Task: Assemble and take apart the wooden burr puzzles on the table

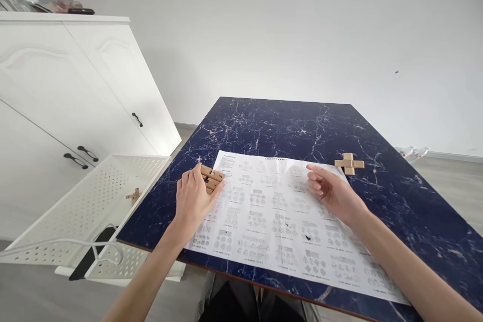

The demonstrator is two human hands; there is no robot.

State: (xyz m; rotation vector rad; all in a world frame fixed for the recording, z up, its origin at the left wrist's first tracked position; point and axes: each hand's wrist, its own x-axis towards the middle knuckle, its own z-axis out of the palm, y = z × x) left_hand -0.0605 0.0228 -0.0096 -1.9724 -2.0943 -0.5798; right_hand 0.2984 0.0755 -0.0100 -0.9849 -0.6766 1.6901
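Note:
My left hand is closed round several notched brown wooden puzzle pieces at the left edge of a printed sheet. The paper instruction sheet lies spread on the table, covered in small diagrams and lines of text too small to read. Over its upper right part is my right hand, index finger stretched out and the other fingers loosely bent, with nothing in it. Just beyond that hand, by the sheet's top right corner, sits a cross-shaped wooden puzzle of lighter wood.
A dark blue marbled table stands before a white wall. To its left, a white perforated basket holds another wooden piece, with a white cable across it. Behind stands a white cabinet with black handles.

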